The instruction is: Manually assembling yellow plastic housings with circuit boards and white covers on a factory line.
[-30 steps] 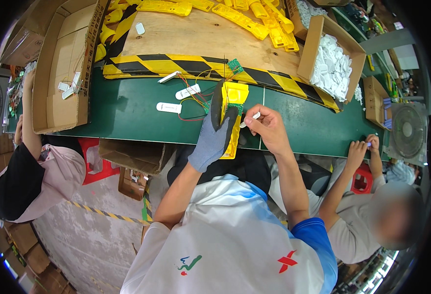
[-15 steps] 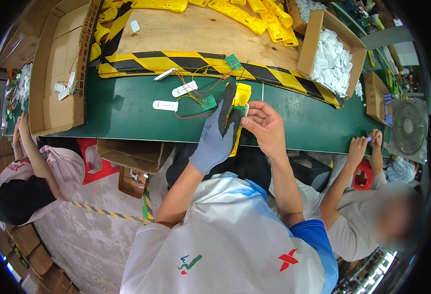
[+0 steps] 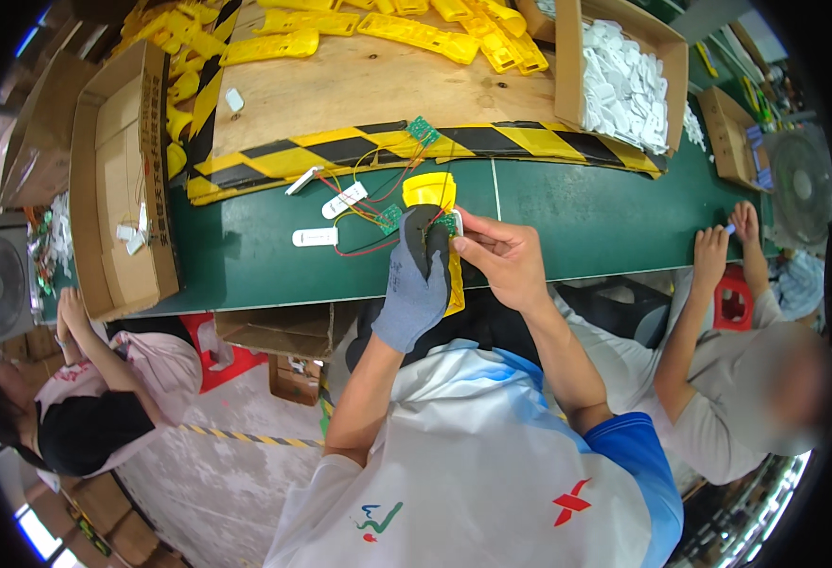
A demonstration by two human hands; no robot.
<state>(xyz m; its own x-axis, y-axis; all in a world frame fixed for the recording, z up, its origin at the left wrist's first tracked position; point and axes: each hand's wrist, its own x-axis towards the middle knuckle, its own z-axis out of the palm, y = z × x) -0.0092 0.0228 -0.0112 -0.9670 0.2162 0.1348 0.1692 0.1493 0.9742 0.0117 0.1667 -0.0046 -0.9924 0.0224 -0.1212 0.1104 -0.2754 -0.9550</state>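
Observation:
My left hand (image 3: 410, 289), in a grey glove with black fingers, is closed round a long yellow plastic housing (image 3: 429, 188) at the table's near edge. A small green circuit board (image 3: 446, 224) lies against the housing, partly hidden by the gloved fingers. My bare right hand (image 3: 506, 260) pinches a small white part (image 3: 458, 223) at the board's right side. Left of the glove lie a white plastic piece (image 3: 344, 201) and another white piece (image 3: 315, 237), with red, yellow and black wires running to a green board (image 3: 390, 220). A further green board (image 3: 423, 131) rests on the striped edge.
Yellow housings (image 3: 416, 38) lie on the wooden board (image 3: 340, 95) beyond the striped tape. An open carton (image 3: 567, 71) of white parts stands far right, a shallow carton (image 3: 104, 199) at left. People sit working on both sides, one hand (image 3: 711, 254) at the right.
The whole view has shifted and tilted slightly. My gloved fingers, earlier stretched up along the housing, are now bent lower over the board; my right hand stays pinching at its side.

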